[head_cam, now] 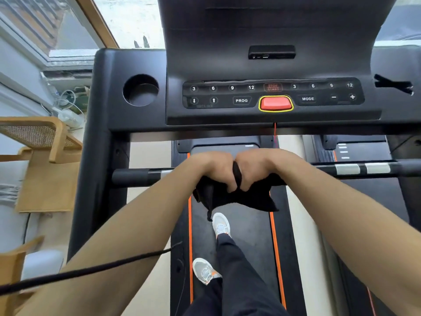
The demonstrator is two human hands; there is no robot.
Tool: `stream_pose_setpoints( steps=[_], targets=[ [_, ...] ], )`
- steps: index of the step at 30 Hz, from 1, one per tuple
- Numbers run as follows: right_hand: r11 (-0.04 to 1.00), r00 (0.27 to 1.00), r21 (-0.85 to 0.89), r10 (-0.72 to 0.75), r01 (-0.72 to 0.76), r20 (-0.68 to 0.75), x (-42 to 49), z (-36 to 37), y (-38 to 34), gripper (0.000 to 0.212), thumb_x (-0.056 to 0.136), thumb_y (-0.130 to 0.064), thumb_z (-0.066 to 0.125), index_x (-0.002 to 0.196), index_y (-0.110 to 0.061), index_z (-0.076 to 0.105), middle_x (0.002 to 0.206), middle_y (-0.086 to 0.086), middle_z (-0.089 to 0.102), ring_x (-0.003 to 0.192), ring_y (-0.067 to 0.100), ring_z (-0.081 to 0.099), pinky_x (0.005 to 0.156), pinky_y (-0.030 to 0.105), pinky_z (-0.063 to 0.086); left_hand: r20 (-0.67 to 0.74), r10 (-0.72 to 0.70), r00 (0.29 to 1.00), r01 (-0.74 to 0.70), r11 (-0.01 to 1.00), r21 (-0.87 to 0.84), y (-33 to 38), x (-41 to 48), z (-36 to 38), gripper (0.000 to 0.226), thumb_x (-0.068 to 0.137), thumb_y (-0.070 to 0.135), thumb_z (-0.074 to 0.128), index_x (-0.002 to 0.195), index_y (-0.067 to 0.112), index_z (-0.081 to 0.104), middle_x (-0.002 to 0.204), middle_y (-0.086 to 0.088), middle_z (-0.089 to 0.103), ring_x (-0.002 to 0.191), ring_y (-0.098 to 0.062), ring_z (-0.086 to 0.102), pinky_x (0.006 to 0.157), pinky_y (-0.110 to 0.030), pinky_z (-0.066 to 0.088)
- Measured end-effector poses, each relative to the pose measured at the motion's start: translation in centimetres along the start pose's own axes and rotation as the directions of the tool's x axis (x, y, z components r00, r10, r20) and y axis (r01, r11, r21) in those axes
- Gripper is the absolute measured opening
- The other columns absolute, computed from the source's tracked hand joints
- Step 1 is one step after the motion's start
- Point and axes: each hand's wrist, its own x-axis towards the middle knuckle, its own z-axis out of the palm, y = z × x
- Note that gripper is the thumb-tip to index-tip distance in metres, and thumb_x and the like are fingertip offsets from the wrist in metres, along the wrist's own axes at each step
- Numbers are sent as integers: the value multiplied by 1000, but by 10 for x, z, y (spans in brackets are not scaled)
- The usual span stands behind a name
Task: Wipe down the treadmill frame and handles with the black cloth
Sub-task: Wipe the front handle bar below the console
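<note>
Black cloth (pixel 237 199), soft, light and limp, is draped over the handlebar (pixel 136 176) at frame centre, left hand (pixel 211 167) and right hand (pixel 257 167) gripping it with curled fingers (pixel 230 185); bunched folds judged the surest hold.

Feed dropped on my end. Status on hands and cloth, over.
Both gripping: left hand and right hand side by side on the cloth. Cloth draped over the handlebar, ends hanging. Thin cord crosses left forearm, clear of the bar.
</note>
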Motion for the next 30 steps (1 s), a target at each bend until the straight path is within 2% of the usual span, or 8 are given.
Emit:
stream_pose_setpoints(
  steps=[2, 5, 7, 11, 16, 19, 24, 30],
  targets=[
    [992, 966, -113, 32, -63, -255, -4, 20, 0, 17, 73, -37, 73, 76, -24, 63, 71, -4, 64, 71, 26, 63, 50, 26, 37, -194, -15, 981, 41, 990, 134, 1, -5, 15, 22, 70, 38, 76, 76, 22, 62, 77, 3, 62, 70, -20, 62, 57, -27, 42],
    [927, 624, -294, -89, -234, -777, -1, 69, 0, 15, 65, -20, 75, 76, -18, 64, 66, 3, 66, 61, 30, 64, 53, 30, 38, -685, 193, 702, 161, 895, 417, -2, -7, 58, 15, 68, 20, 69, 82, 20, 64, 71, -2, 65, 63, -29, 66, 52, -30, 37],
    [919, 509, -305, -143, -250, -849, -1, 78, -2, 19, 60, -12, 75, 73, -15, 62, 63, 4, 64, 57, 30, 61, 53, 31, 40, -773, 272, 573, 191, 873, 448, -4, -7, 71, 18, 63, 11, 69, 78, 17, 63, 65, -4, 65, 55, -30, 65, 49, -30, 36],
    [986, 942, -152, 14, -68, -334, -7, 27, -1, 13, 74, -29, 69, 76, -24, 57, 73, -6, 60, 71, 24, 62, 59, 29, 42, -483, 27, 875, 140, 941, 307, 7, -13, 36, 20, 78, 35, 67, 94, 24, 66, 85, 0, 66, 77, -27, 65, 61, -32, 43],
    [998, 999, 43, 43, -42, -26, -1, 0, 1, 20, 66, -30, 80, 71, -25, 61, 74, -6, 63, 66, 13, 61, 61, 28, 49, -66, -79, 995, 82, 996, 44, 6, -6, 2, 33, 67, 41, 80, 91, 25, 64, 86, 4, 66, 75, -17, 62, 70, -32, 54],
    [985, 900, -98, 89, -144, -427, -10, 30, -3, 23, 70, -41, 72, 80, -26, 58, 72, -7, 60, 67, 22, 62, 59, 30, 43, -430, -49, 902, 168, 955, 244, 3, -16, 31, 27, 71, 44, 70, 91, 28, 59, 77, 7, 60, 73, -22, 62, 63, -31, 48],
    [968, 407, -134, -37, -212, -913, -13, 98, -7, 29, 70, -15, 70, 98, -10, 63, 87, 8, 64, 82, 32, 57, 83, 43, 45, -776, 183, 604, 174, 919, 353, -13, -32, 89, 57, 70, 48, 63, 119, 19, 58, 104, 0, 66, 95, -25, 62, 85, -38, 44],
    [978, 435, -51, 42, -200, -899, -50, 127, -22, 60, 73, -12, 65, 132, -6, 56, 134, 14, 58, 124, 33, 53, 110, 47, 37, -879, -8, 477, 222, 969, 112, -12, -47, 83, 40, 98, 37, 48, 127, 11, 58, 110, -10, 69, 97, -34, 61, 78, -42, 43]
  ],
)
